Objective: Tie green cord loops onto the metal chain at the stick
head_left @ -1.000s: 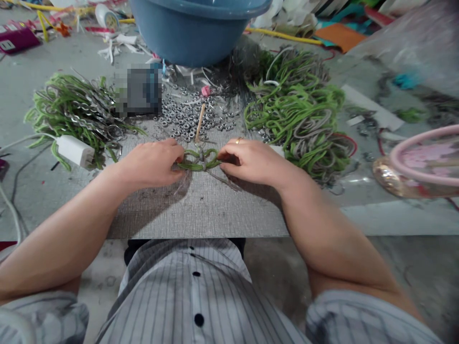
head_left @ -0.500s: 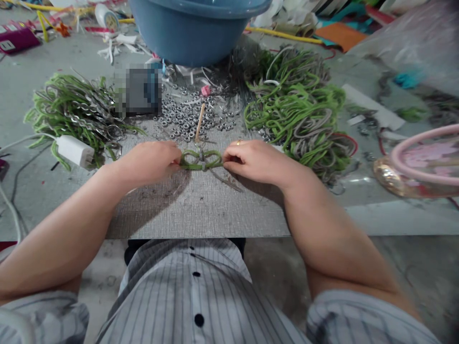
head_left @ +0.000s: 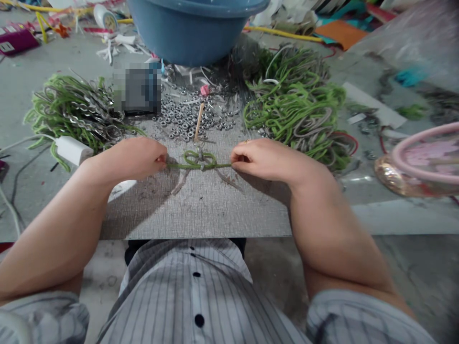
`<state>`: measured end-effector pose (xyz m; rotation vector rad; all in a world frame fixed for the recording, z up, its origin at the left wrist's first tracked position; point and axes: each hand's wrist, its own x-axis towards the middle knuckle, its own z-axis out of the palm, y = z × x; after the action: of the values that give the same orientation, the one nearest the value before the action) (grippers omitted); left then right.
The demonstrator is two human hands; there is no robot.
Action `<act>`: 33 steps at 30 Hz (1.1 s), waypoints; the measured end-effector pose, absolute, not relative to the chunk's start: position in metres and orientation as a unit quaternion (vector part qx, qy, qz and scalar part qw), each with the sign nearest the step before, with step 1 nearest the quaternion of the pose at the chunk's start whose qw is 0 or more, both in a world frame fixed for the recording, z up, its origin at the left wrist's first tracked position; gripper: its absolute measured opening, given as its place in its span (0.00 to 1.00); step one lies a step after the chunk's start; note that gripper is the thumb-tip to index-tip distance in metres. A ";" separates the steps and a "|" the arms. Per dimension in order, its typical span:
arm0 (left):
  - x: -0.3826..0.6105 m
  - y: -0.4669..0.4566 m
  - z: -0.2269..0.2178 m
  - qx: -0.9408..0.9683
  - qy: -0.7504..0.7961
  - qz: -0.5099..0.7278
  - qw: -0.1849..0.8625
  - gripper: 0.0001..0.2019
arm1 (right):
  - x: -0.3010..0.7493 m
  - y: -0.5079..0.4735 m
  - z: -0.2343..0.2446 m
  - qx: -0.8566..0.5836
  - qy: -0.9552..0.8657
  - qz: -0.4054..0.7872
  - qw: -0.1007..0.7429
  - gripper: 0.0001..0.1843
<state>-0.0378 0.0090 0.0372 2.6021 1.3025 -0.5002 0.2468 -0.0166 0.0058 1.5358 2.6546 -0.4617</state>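
A looped green cord (head_left: 201,166) with small metal pieces at its middle lies on the grey textured board (head_left: 201,210). My left hand (head_left: 138,157) pinches one green end, and my right hand (head_left: 260,160) pinches the other; the green strand runs straight between them. Two grey cord tails rest loose below the loops, one to each side. A thin wooden stick (head_left: 199,122) stands just above the loops, by the metal at their top. The ring on my right hand shows.
Metal nuts (head_left: 179,114) lie scattered behind the work. Bundles of green and grey cord (head_left: 297,114) sit on the right, more cord with metal parts (head_left: 68,107) on the left. A blue basin (head_left: 197,33), white charger (head_left: 74,149) and pink-handled item (head_left: 426,157) surround the board.
My hands have drawn apart, left hand to the left, right hand slightly to the right. The green cord between them has pulled straight, its loops smaller, and a left grey tail now shows.
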 end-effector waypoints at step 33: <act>0.007 -0.018 -0.007 0.910 0.375 0.112 0.135 0.11 | 0.225 -0.021 -0.004 0.481 0.862 -0.146 -0.065 0.06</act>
<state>0.0066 -0.0183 -0.0067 2.6364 1.0871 0.3234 0.2252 -0.0212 -0.0035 1.5759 2.8276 -0.4772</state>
